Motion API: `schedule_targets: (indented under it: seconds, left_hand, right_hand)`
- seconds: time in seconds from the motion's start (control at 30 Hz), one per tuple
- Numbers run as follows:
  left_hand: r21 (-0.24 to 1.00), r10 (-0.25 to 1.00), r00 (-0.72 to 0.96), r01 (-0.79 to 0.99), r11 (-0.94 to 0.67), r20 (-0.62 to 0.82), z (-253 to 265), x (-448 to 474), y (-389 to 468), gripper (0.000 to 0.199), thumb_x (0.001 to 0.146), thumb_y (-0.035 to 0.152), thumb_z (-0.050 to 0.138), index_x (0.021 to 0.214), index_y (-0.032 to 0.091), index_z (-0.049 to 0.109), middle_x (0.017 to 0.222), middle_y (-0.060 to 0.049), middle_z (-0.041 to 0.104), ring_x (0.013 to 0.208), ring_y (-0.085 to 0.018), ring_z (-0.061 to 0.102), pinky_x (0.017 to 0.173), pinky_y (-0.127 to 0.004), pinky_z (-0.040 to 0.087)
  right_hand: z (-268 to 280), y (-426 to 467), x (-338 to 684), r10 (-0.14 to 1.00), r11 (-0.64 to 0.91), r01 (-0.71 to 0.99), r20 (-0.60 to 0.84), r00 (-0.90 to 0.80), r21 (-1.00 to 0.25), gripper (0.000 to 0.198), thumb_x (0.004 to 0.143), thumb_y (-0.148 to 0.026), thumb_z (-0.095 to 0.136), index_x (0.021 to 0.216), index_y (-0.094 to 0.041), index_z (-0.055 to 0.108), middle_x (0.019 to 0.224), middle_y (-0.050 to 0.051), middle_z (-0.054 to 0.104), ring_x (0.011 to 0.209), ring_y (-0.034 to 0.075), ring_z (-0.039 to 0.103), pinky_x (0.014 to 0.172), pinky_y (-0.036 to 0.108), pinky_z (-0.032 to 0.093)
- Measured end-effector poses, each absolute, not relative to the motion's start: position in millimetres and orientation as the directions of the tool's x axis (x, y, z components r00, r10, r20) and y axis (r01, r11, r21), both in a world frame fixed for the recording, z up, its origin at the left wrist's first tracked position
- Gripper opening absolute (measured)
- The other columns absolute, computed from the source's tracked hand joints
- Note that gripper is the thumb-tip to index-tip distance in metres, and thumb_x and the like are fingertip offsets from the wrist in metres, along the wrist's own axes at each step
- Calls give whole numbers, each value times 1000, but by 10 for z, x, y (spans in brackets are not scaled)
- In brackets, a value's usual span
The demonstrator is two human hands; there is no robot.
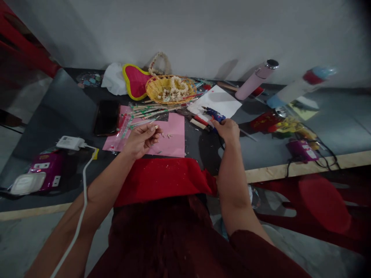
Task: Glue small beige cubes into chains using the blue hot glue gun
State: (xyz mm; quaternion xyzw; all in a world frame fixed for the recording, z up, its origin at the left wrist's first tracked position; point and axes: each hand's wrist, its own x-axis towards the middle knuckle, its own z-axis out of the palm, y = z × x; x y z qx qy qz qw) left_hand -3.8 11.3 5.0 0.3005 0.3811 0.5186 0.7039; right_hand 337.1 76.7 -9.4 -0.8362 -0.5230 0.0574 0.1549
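Observation:
My left hand (142,139) is closed in a pinch over the pink paper (177,131), with a small cream-coloured piece (156,127) between thumb and fingertips. Several crumbs of the same pale colour (169,136) lie on the paper just right of those fingers. My right hand (229,130) is wrapped round the blue glue gun (215,114), whose dark nozzle points to the upper left. Beside the gun lie a red tool and a pale block (198,123). A red cloth (162,179) covers my lap at the table edge.
Behind my hands stands a yellow wicker basket (150,89) with strings of pale pieces (178,90). Thin sticks (150,111) lie before it. A phone (107,117) and purple power socket (46,168) are at left; a pink flask (255,81) and red cup (265,119) at right.

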Motion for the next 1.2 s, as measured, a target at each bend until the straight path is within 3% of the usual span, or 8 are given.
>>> schedule_targets:
  seconds: [0.2, 0.5, 0.6, 0.73, 1.0, 1.2]
  left_hand:
    - [822, 955, 181, -487, 296, -236, 59, -35, 111, 25, 69, 25, 83, 87, 15, 71, 82, -4, 73, 60, -7, 63, 52, -15, 53]
    - [827, 951, 205, -474, 303, -231, 93, -31, 92, 23, 68, 27, 83, 84, 15, 71, 80, -4, 73, 59, -6, 61, 52, -15, 52]
    - [828, 950, 204, -471, 306, -235, 83, -36, 93, 24, 68, 28, 83, 84, 15, 71, 80, -4, 72, 59, -6, 61, 52, -15, 53]
    - [824, 948, 208, -473, 312, -240, 69, -46, 101, 28, 65, 31, 85, 84, 15, 70, 80, -4, 72, 59, -7, 61, 53, -16, 54]
    - [820, 950, 222, -484, 304, -221, 65, -57, 99, 30, 65, 30, 85, 85, 13, 70, 82, -4, 72, 60, -7, 62, 52, -15, 53]
    - [819, 958, 180, -498, 284, -223, 34, -58, 127, 28, 67, 28, 84, 87, 13, 70, 81, -4, 72, 58, -6, 60, 50, -15, 52]
  right_hand:
    - [-71, 762, 3397, 860, -437, 818, 91, 502, -375, 31, 75, -44, 58, 86, -18, 72, 92, 15, 71, 94, 31, 66, 83, 43, 49]
    - [-118, 774, 3430, 878, -415, 822, 66, 474, -389, 31, 78, -48, 55, 70, -19, 63, 84, 14, 69, 86, 27, 63, 79, 39, 47]
    - [-106, 783, 3416, 858, -375, 795, 145, 493, -477, 31, 81, -46, 52, 72, -19, 62, 78, 9, 66, 80, 23, 60, 77, 36, 45]
    - [-89, 789, 3301, 866, -164, 736, 262, 426, -657, 32, 84, -47, 48, 82, -17, 61, 72, 3, 61, 69, 15, 54, 69, 30, 42]
    - [-5, 674, 2799, 914, 211, 477, 345, 214, -853, 27, 75, -38, 63, 92, -19, 56, 77, -2, 57, 63, 10, 47, 61, 26, 41]
    - [-15, 506, 2498, 977, 206, 124, 198, -75, -971, 23, 81, -36, 61, 98, -22, 54, 74, -3, 60, 62, 10, 53, 61, 27, 45]
